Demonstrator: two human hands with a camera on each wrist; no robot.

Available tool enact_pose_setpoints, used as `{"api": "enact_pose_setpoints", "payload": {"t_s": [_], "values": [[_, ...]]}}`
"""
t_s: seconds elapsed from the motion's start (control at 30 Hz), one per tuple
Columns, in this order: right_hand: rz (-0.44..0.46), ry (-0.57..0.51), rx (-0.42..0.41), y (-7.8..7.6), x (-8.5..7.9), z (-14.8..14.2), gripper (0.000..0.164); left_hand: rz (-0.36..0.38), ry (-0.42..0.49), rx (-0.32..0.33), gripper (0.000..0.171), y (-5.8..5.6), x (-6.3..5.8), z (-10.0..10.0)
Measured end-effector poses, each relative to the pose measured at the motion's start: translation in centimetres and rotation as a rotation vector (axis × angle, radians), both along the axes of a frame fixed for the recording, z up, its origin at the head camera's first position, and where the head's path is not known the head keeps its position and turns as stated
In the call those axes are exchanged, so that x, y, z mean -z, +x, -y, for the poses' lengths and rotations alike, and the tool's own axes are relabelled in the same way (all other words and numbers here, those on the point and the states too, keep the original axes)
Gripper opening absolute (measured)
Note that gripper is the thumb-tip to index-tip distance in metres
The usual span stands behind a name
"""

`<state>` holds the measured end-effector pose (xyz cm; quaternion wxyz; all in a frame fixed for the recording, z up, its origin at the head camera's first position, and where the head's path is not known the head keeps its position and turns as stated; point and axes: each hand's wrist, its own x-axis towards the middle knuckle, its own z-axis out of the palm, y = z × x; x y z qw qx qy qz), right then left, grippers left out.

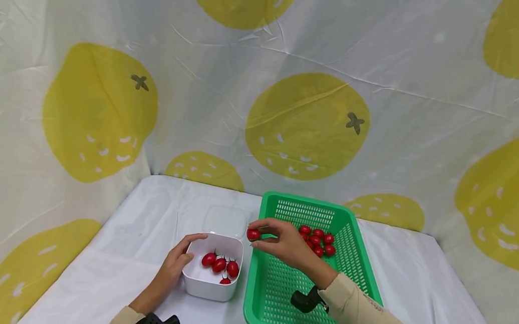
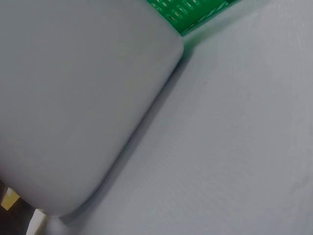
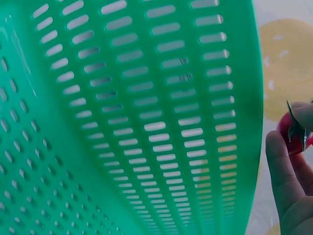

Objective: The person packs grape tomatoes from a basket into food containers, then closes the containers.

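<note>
In the head view my right hand [image 1: 283,241] pinches a red cherry tomato [image 1: 253,234] between thumb and fingertips, above the basket's left rim. The right wrist view shows that tomato [image 3: 289,134] with its green stem end between the fingers. My left hand [image 1: 175,264] grips the left side of a white square container [image 1: 210,290], fingers around its far-left corner and thumb at the rim. Several cherry tomatoes [image 1: 219,265] lie inside it. The container's smooth wall [image 2: 88,98] fills much of the left wrist view, where the left hand is mostly hidden.
A green slotted basket [image 1: 256,302] stands right of the container, with several cherry tomatoes [image 1: 315,240] toward its far end, partly behind the right hand. A translucent lid [image 1: 225,220] lies behind the container. White cloth [image 1: 111,272] covers the table; a lemon-print curtain [image 1: 200,102] hangs behind.
</note>
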<state>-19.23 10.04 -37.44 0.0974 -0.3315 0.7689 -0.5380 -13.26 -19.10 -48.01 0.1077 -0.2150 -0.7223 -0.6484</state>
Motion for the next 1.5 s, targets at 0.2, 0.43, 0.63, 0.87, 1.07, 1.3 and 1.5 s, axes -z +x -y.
{"api": "enact_pose_setpoints", "payload": {"t_s": [0.2,0.43,0.63,0.87,1.07,1.3,1.5], "values": [[0.015,0.000,-0.029,0.2,0.2,1.0,0.031,0.015,-0.008,-0.010,0.049,0.0,-0.1,0.0],[0.022,0.002,-0.079,0.4,0.1,2.3,0.029,-0.001,-0.006,-0.007,0.050,0.0,-0.2,0.1],[0.002,0.024,-0.112,0.8,0.0,3.7,0.029,0.002,0.008,-0.010,0.048,0.1,-0.1,0.0],[0.023,0.050,-0.139,2.3,-1.6,4.7,0.029,0.001,-0.003,-0.012,0.050,0.1,0.0,0.1],[0.022,0.046,-0.151,1.3,0.3,4.5,0.029,-0.007,-0.003,-0.008,0.050,-0.1,-0.1,0.1],[-0.038,0.068,-0.177,0.8,1.3,4.2,0.032,-0.006,-0.008,-0.011,0.050,-0.1,0.0,0.1],[-0.098,0.094,-0.197,0.8,1.4,4.2,0.033,0.007,-0.029,-0.007,0.050,-0.1,0.1,0.1]]}}
